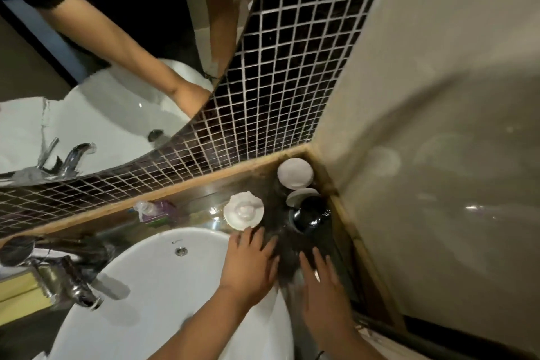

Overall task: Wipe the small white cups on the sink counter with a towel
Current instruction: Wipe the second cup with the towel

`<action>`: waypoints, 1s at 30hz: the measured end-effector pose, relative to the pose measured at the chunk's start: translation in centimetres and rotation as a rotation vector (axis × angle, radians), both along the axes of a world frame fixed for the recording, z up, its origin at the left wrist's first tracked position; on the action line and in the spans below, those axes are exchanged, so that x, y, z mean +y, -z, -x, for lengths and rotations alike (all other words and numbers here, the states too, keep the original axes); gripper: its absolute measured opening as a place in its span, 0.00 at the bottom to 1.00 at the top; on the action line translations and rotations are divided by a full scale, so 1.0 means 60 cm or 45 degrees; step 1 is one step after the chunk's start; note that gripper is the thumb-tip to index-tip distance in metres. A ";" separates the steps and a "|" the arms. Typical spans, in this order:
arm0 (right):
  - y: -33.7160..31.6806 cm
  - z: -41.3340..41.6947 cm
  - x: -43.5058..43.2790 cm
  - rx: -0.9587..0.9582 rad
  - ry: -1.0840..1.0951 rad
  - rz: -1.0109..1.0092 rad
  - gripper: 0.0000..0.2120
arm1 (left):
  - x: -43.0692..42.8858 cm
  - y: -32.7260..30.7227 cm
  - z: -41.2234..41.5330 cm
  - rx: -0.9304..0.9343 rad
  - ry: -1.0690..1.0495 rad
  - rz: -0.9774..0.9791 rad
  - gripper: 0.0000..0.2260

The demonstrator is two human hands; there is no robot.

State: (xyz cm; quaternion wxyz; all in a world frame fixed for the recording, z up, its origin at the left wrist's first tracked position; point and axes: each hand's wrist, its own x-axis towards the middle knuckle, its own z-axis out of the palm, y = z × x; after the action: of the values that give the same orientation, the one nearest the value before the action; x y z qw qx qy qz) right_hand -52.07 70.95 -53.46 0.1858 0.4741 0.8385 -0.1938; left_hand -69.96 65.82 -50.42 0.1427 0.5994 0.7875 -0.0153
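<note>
The dark, glossy tabletop [201, 202] runs along the black mosaic wall into a corner, edged by a pale wooden strip. A white basin [163, 295] sits on it at the left. A white cup [244, 210] covered with a lid stands just behind the basin's rim. In the corner stands another white cup [295, 173], with a white lid [301, 195] and a black round vessel [311, 215] just in front. A small clear bottle [146, 209] lies near the back strip.

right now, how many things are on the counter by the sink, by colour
White round pieces: 3, one near the basin, one in the corner, one part hidden
Black glossy vessel: 1
Clear and purple packet: 1
Total: 5
</note>
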 end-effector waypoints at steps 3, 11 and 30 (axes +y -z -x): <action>0.007 -0.052 -0.013 -0.192 -0.024 -0.031 0.48 | -0.012 0.003 -0.018 0.032 0.025 0.054 0.26; 0.030 -0.072 -0.017 0.020 0.001 -0.180 0.28 | -0.034 0.012 -0.037 0.007 -0.010 0.039 0.30; -0.028 0.264 0.090 0.411 -0.304 -0.212 0.29 | -0.084 -0.013 0.144 0.079 -0.584 0.003 0.21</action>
State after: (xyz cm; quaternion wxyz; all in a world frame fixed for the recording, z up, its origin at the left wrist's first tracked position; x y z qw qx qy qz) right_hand -67.88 76.34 -51.75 0.0309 0.3479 0.9208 -0.1738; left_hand -78.58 60.76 -49.64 0.1187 0.4036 0.9072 -0.0019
